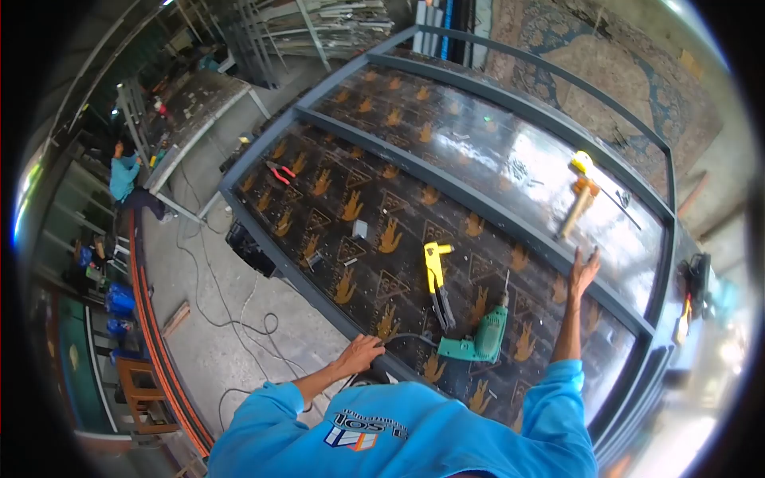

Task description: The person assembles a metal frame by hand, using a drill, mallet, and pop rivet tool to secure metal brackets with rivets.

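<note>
Green drill (480,337) lies betw. hands, nearer left hand (360,353) gripping frame edge (319,307); right hand (582,271) reaches fwd, fingers spread, empty.

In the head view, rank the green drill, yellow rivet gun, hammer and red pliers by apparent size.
1. yellow rivet gun and hammer, about alike; the hammer lies farther off, so unsure.
2. green drill.
3. red pliers, farthest away.

The panel (374,207) is dark brown, printed with orange-gold hand shapes and triangles, inside a grey metal frame (478,199). The drill (478,338) is green, the rivet gun (434,267) yellow with black handles, the pliers (280,171) red-handled. The sleeves (414,430) are bright blue, and the carpet (613,72) is beige patterned with dark blue.
</note>
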The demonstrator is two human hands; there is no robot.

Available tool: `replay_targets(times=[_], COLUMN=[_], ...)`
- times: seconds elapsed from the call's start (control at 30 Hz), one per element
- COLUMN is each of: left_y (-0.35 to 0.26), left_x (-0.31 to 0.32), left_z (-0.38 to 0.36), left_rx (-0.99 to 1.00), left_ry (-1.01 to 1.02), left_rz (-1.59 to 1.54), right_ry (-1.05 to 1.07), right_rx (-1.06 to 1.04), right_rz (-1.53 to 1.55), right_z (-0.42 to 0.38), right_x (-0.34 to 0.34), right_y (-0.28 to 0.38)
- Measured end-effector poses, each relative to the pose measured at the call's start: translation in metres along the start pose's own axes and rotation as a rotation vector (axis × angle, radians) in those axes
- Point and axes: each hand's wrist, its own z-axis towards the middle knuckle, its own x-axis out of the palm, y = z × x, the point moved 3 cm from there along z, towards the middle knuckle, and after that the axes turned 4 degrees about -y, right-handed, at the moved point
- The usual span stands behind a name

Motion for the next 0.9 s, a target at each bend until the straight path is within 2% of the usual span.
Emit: replay_targets(times=[0.03,0.13,0.17,0.2,0.27,0.33,0.37,0.43,0.5,0.57,0.63,0.7,0.77,0.8,0.83,0.9], left_y=[-0.001,0.002,0.005,0.004,0.004,0.008,0.007,0.008,0.008,0.011,0.012,0.015,0.033,0.044,0.065,0.121], left_x=[-0.001,0.006,0.007,0.005,0.007,0.007,0.008,0.005,0.008,0.009,0.005,-0.002,0.011,0.018,0.03,0.073], left_z=[0.0,0.001,0.003,0.003,0.005,0.004,0.004,0.003,0.003,-0.011,-0.031,-0.064,-0.112,-0.14,-0.177,-0.251], left_rx=[0.013,0.047,0.05,0.054,0.067,0.089,0.109,0.103,0.121,0.136,0.289,0.288,0.131,0.134,-0.005,-0.311], left_ry=[-0.018,-0.042,-0.047,-0.055,-0.047,-0.041,-0.038,-0.078,-0.08,-0.089,-0.259,-0.225,-0.241,-0.241,-0.186,-0.067], left_rz=[0.016,0.047,0.071,0.065,0.057,0.049,0.046,-0.002,-0.018,-0.024,0.008,-0.01,-0.394,-0.396,-0.454,-0.603], right_ry=[0.024,0.232,0.193,0.273,0.186,0.198,0.143,0.35,0.357,0.377,0.275,0.228,0.11,0.132,0.154,0.285], right_rx=[-0.022,0.2,0.202,0.319,0.429,0.689,0.811,1.108,1.196,1.315,1.368,1.367,1.421,1.398,1.379,1.522], right_rz=[0.023,0.014,0.055,0.109,0.13,0.26,0.503,0.813,0.943,0.972,0.81,0.807,0.852,0.953,1.047,1.242], right_z=[-0.028,-0.132,-0.173,-0.207,-0.275,-0.327,-0.352,-0.373,-0.384,-0.386,-0.363,-0.344,-0.332,-0.32,-0.315,-0.308], right_x=[-0.028,-0.114,-0.131,-0.154,-0.194,-0.212,-0.206,-0.19,-0.161,-0.109,-0.092,-0.059,-0.013,-0.014,-0.017,-0.028], right_y=[0.007,0.036,0.023,0.024,0.036,0.061,0.067,0.089,0.104,0.073,0.106,0.095,0.048,0.055,0.065,0.087])
